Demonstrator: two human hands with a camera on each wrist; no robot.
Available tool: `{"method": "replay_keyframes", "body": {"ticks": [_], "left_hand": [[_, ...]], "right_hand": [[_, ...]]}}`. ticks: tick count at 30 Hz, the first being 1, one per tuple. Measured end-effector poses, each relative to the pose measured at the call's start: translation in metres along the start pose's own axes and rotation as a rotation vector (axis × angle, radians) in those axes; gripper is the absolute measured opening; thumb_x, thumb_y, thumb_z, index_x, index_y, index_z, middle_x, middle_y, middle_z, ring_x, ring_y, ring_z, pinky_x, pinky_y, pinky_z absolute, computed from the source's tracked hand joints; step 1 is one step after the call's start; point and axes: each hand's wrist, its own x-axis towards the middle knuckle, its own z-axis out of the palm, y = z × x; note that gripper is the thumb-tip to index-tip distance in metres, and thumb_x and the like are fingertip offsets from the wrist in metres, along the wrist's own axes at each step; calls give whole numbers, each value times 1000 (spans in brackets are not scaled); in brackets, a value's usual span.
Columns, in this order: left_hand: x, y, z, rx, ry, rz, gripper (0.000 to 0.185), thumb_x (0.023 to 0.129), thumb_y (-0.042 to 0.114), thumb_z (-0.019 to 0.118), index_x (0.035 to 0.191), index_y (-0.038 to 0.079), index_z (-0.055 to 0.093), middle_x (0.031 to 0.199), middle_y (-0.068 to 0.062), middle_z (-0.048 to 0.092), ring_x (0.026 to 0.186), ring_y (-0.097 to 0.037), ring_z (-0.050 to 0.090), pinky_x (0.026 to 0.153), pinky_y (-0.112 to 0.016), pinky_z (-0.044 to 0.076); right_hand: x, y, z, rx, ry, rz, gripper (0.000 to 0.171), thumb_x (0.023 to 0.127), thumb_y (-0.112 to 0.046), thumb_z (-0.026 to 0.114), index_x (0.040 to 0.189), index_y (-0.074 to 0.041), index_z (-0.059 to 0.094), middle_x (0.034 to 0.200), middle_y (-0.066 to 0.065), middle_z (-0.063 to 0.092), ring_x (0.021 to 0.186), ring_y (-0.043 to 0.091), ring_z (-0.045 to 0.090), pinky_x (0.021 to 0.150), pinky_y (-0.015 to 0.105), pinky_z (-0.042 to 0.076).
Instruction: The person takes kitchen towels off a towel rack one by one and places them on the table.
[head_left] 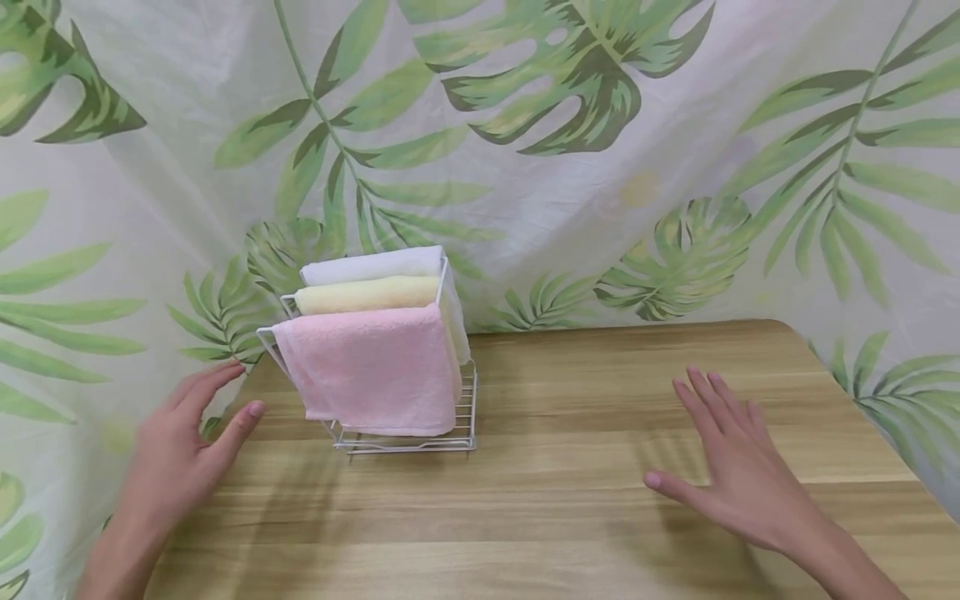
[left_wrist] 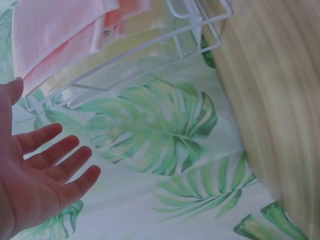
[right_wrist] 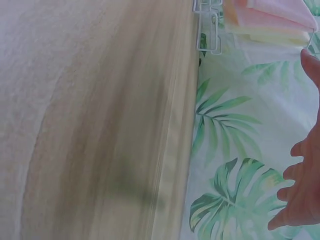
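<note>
Leaf-print curtain (head_left: 570, 167) behind a wooden counter (head_left: 585, 517). White wire rack (head_left: 405, 437) carries pink towel (head_left: 375, 371) in front, yellow and white behind. Left hand (head_left: 187, 442) beside it, right hand (head_left: 738, 467) well apart — both spread, holding nothing. Risk: one-sided contact could tip the light rack.

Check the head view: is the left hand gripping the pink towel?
No, the left hand hovers open beside the pink towel, touching nothing.
</note>
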Motion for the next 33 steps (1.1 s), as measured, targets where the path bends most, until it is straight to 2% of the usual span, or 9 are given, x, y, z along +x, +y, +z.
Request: {"method": "replay_keyframes", "body": {"ticks": [2,5,8,11,13,23,29,31,33], "left_hand": [[3,1,0,-12,36,5,52,94,16,83,143,10,67,141,-22,67,131,26,40,105,4,26],[9,2,-1,-30,78,25,52,92,12,84,141,8,69,137,-21,70,121,29,43,97,5,34],[17,3,-2,-83,106,59,50,90,3,83,139,5,70,138,0,73,116,28,50,90,6,41],[25,4,-4,-159,107,93,48,90,-4,79,138,1,69,137,23,68,118,23,58,95,4,46],[30,6,-6,-209,97,103,48,91,-8,77,137,-2,68,135,30,65,118,19,62,100,2,46],[48,12,-3,-320,43,73,41,96,-10,71,136,-4,68,127,24,71,113,10,68,95,0,50],[58,14,2,-402,27,5,33,98,-10,68,131,-10,68,120,21,73,102,7,73,90,-3,55],[60,11,3,-464,13,-14,31,99,-11,66,130,-12,67,117,18,75,98,5,74,89,-5,57],[60,8,5,-569,7,-19,29,99,-13,65,128,-15,65,114,14,77,95,2,76,88,-7,59]], "right_hand": [[1,-2,0,2,1,-4,116,88,-63,81,173,-14,18,180,18,18,170,35,4,135,68,-8],[3,-5,-1,5,-2,-11,116,88,-62,81,173,-14,17,181,15,16,170,34,4,136,65,-9],[6,-9,-2,17,-6,-16,115,88,-62,81,172,-14,18,181,13,14,170,33,4,137,63,-8],[10,-14,-3,34,-5,-23,115,88,-62,81,172,-13,20,181,13,15,170,33,5,137,64,-5],[13,-19,-4,46,-2,-32,115,88,-62,81,172,-13,21,181,14,17,170,34,7,137,66,-3],[32,-42,-3,107,-14,-69,112,90,-61,79,173,-17,18,182,6,14,170,31,9,137,66,7],[49,-53,-4,138,-18,-84,113,91,-61,79,173,-22,13,182,1,13,170,31,11,138,63,10],[54,-57,-3,171,-21,-91,112,91,-60,79,173,-25,12,182,-1,13,170,30,9,136,67,12],[59,-61,-1,204,-26,-97,111,91,-59,79,173,-26,12,182,-2,12,170,29,8,134,71,14]]}}
